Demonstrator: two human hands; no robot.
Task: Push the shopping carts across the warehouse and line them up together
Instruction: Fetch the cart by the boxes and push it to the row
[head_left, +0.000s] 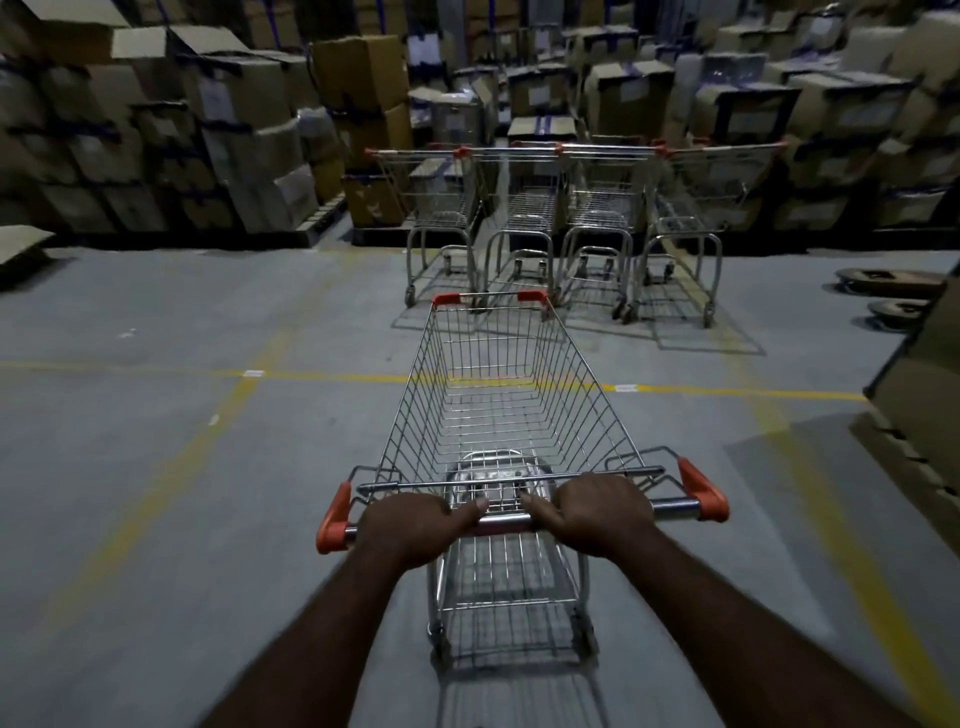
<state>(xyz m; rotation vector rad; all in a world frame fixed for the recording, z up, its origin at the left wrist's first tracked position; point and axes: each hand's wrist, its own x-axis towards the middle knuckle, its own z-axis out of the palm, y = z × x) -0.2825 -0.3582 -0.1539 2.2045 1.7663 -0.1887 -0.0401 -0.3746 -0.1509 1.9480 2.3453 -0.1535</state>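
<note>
Head view, left grip (410, 525) and right grip (602, 512) curled round cart handle (506, 521), four carts (530, 208) ahead.

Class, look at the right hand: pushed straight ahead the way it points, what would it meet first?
The right hand grips the handle; straight ahead it likely meets the cart's rear wire gate first.
</note>
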